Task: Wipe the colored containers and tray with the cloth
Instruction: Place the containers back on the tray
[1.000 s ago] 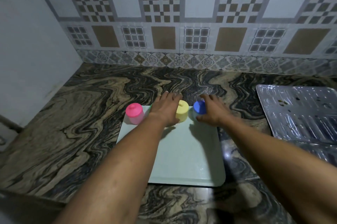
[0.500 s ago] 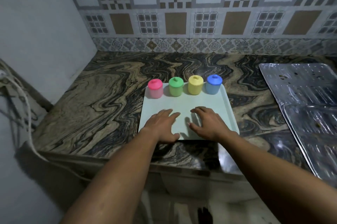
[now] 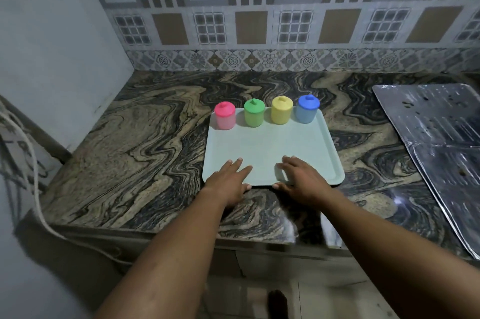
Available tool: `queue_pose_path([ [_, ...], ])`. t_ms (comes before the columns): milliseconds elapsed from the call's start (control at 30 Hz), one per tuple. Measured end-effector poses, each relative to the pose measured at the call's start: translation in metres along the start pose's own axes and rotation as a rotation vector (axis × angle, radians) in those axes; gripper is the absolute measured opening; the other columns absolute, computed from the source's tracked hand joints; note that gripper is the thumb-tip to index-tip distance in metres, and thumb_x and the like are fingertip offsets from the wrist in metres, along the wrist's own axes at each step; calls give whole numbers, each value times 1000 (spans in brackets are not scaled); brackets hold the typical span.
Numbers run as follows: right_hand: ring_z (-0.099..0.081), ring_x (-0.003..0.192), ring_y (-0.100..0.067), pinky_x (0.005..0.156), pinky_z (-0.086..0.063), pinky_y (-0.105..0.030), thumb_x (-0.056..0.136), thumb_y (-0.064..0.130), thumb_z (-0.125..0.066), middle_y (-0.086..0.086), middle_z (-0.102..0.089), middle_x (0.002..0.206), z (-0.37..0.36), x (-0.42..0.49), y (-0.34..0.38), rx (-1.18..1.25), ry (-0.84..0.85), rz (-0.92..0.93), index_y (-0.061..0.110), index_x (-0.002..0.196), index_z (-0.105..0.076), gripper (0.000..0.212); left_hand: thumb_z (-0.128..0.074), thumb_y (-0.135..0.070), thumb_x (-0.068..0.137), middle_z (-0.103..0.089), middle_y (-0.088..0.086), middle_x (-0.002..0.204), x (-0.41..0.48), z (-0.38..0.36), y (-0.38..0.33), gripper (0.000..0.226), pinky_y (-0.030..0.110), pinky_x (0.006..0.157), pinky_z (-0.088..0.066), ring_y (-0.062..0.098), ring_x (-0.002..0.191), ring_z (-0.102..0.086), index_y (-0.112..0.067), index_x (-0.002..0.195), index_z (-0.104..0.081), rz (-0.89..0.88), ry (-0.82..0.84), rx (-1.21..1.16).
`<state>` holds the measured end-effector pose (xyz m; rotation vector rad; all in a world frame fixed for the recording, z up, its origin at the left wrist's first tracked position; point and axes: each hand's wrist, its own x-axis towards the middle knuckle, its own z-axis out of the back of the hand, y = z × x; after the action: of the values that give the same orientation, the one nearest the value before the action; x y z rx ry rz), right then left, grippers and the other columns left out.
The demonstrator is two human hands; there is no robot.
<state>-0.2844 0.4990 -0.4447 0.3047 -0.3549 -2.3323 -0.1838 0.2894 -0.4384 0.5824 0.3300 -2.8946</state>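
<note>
Now your left hand [image 3: 228,183] and right hand [image 3: 298,181] have drawn back to the tray's [image 3: 306,136] near edge, flat, fingers spread, gripping nothing; no cloth is visible, so wiping waits.

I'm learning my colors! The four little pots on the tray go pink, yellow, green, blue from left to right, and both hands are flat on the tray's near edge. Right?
Almost. In the head view, the green pot comes second and the yellow pot third. The rest is right.
</note>
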Motion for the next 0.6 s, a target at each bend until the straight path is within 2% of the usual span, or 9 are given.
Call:
queue_pose_path([
  [367, -43, 135, -28, 104, -42, -39, 89, 57, -63, -8, -51, 143, 31, 155, -34, -36, -36, -13, 16, 136, -55, 62, -38, -41, 107, 4, -8, 169, 141, 72, 49, 59, 46, 125, -14, 18, 156, 4, -39, 159, -11, 39, 10, -40],
  [600, -38, 140, -26, 107, -40, -38, 89, 59, -62, -4, -46, 149, 47, 214, -48, -50, 0, -49, 22, 139, -52, 63, -37, -38, 108, 5, -5, 169, 191, 104, 58, 59, 40, 125, -10, 21, 156, 4, -36, 160, -10, 43, 26, -29],
])
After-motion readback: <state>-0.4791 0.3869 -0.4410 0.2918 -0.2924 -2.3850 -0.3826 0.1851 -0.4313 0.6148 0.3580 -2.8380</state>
